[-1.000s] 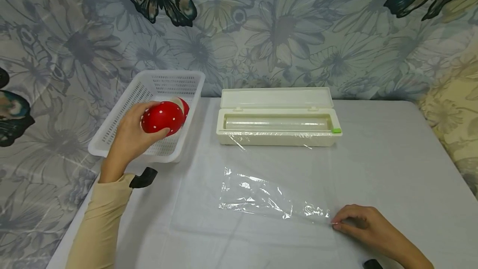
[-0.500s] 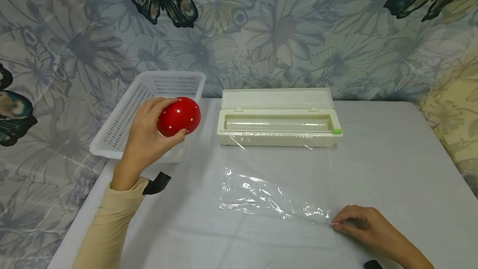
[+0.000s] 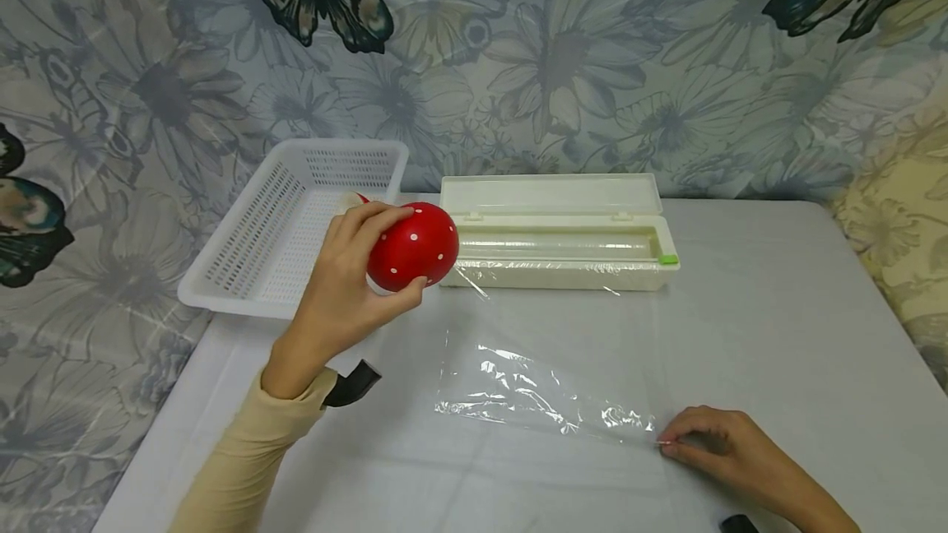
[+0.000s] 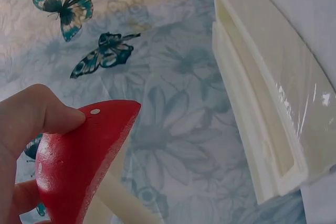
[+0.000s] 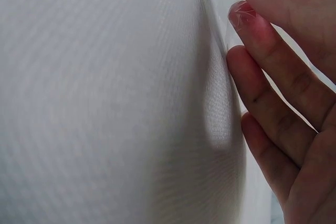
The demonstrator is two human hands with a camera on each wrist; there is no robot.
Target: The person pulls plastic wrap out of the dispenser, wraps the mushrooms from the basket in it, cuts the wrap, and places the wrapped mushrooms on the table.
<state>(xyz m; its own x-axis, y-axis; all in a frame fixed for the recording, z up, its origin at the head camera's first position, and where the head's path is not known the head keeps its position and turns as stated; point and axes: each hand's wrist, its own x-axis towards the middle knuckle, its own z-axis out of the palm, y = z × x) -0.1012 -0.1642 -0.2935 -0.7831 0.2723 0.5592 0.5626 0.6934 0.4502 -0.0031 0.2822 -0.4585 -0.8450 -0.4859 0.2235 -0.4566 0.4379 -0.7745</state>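
My left hand [image 3: 333, 294] grips a toy mushroom by its red, white-dotted cap [image 3: 415, 245], raised over the table between the basket and the film box. In the left wrist view, thumb and fingers hold the cap [image 4: 79, 156], and cream parts show below its underside. The white slotted basket [image 3: 215, 270] stands at the left; a small red-and-cream piece [image 3: 351, 201] peeks out behind my fingers. At the lower right, my right hand [image 3: 729, 455] pinches a corner of clear cling film [image 3: 526, 389], which is drawn out of a cream dispenser box [image 3: 555, 276].
The dispenser's lid [image 3: 548, 194] is raised, and a green slider [image 3: 668, 259] sits at its right end. A white cloth covers the table [image 3: 778, 311]. Behind hangs a butterfly-and-flower patterned cloth [image 3: 563, 64], with a yellowish patterned part [image 3: 899, 229] at the right.
My left hand has carried the mushroom up out of the basket and to the right, until it overlaps the dispenser's left end. The right hand has stayed still at the film's corner.
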